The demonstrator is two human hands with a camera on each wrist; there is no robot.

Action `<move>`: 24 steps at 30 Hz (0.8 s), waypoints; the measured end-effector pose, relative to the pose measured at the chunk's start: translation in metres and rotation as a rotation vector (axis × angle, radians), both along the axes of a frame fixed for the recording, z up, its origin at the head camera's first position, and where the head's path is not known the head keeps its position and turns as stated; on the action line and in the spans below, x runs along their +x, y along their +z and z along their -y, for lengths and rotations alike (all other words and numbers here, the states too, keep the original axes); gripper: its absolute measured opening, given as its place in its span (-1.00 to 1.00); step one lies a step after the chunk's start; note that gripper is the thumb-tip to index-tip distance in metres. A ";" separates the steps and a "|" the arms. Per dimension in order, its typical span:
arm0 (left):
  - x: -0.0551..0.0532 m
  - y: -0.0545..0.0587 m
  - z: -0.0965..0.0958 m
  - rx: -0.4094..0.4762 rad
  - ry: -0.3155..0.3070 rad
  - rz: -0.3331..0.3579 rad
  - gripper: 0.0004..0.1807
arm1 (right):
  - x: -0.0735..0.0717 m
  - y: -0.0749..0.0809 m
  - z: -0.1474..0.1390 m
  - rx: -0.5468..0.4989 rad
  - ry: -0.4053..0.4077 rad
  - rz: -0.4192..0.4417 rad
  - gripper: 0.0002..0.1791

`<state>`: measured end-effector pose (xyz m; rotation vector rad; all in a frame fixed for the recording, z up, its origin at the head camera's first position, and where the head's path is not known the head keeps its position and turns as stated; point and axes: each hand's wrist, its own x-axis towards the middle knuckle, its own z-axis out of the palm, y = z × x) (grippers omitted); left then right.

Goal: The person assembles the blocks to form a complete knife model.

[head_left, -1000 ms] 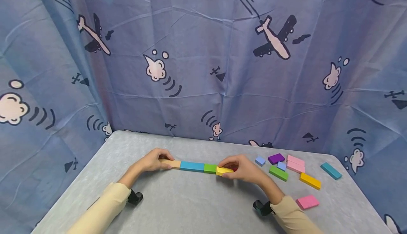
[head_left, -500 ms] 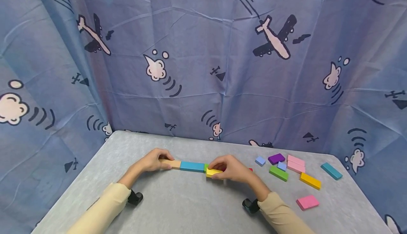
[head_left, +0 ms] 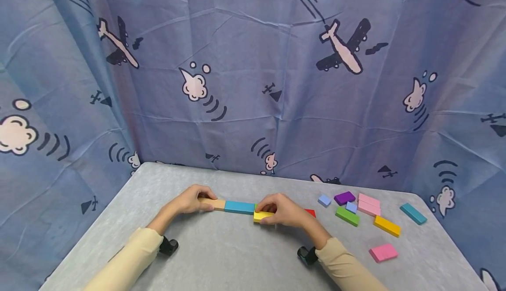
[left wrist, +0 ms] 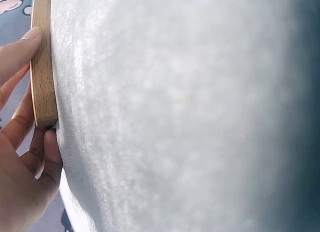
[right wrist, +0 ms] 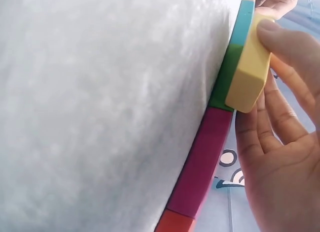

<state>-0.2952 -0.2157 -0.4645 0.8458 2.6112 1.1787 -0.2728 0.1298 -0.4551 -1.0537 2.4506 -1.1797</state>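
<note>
My left hand (head_left: 195, 199) pinches a plain wooden block (head_left: 217, 204) at the left end of a row, thumb on its near face and fingers behind and at its end (left wrist: 43, 67). A blue block (head_left: 240, 208) adjoins it, then a green block (right wrist: 227, 74). My right hand (head_left: 285, 211) holds a yellow block (head_left: 261, 217) between thumb and fingers, overlapping the green one in both views. Further along the row come a magenta block (right wrist: 202, 162), hidden behind the right hand in the head view, and a red block (head_left: 310, 213).
Loose blocks lie on the right of the grey-white table (head_left: 221, 256): purple (head_left: 345, 198), small light blue (head_left: 324, 200), green (head_left: 347, 216), light pink (head_left: 369, 204), orange-yellow (head_left: 387, 226), teal (head_left: 413, 213) and pink (head_left: 383, 253). A patterned blue curtain (head_left: 237, 137) hangs behind.
My right hand has moved left with the yellow block, from the green block's right end to over it, uncovering the red block. The left hand has stayed in place.
</note>
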 end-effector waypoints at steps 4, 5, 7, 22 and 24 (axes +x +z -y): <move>-0.001 -0.001 0.001 0.008 -0.002 0.004 -0.79 | -0.001 -0.001 -0.001 0.010 0.001 0.009 -0.73; -0.001 -0.001 0.001 0.009 -0.002 0.003 -0.78 | -0.001 -0.001 -0.001 0.010 0.003 0.009 -0.73; -0.002 -0.002 0.001 0.011 -0.003 0.002 -0.78 | -0.001 -0.001 -0.001 0.015 0.001 0.013 -0.73; -0.002 -0.002 0.002 0.007 -0.004 0.002 -0.78 | -0.001 -0.002 0.000 0.034 -0.006 -0.001 -0.72; -0.002 -0.002 0.001 0.008 -0.001 0.002 -0.78 | -0.001 -0.002 0.000 0.035 -0.009 -0.005 -0.71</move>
